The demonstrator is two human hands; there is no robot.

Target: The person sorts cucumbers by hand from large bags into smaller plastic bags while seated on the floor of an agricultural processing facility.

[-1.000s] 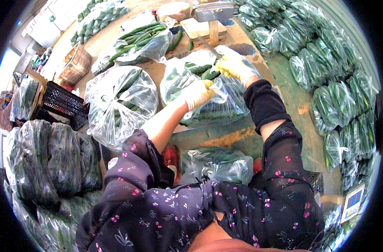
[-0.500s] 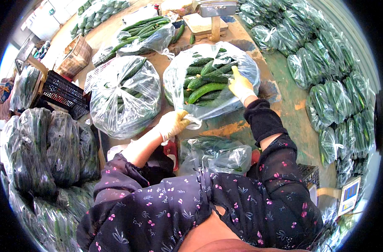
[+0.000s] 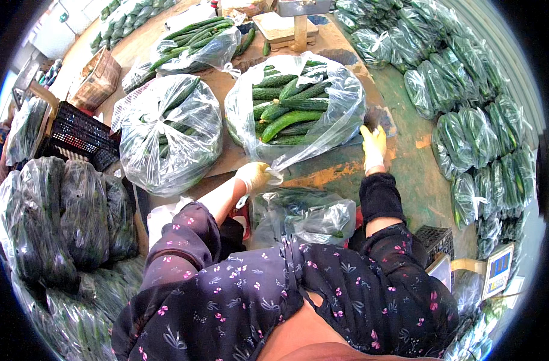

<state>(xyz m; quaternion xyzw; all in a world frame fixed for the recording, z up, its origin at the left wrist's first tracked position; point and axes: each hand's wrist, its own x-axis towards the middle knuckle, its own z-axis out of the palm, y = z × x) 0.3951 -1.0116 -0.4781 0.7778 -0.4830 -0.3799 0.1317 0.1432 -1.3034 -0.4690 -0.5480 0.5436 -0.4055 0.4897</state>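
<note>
A clear plastic bag [image 3: 235, 114], its mouth spread wide, stands in front of me with several dark green cucumbers [image 3: 292, 123] showing through the opening. My left hand [image 3: 254, 175], in a pale yellow glove, is closed on a gathered corner of this bag at its near side. Just off the bag's right edge is my right hand [image 3: 374, 144], gloved alike, with fingers apart and nothing visible in them. Whether its fingertips touch the plastic I cannot tell.
A tied bag of cucumbers [image 3: 169, 135] sits on the left, and another filled bag [image 3: 196, 48] lies behind. A weighing scale [image 3: 283, 30] stands at the back. Bagged cucumbers [image 3: 476, 135] are stacked along the right; a black crate [image 3: 85, 135] is at left.
My right hand has left the cucumbers in the bag and moved down and right, past the bag's edge. My left hand keeps its hold on the bag corner.
</note>
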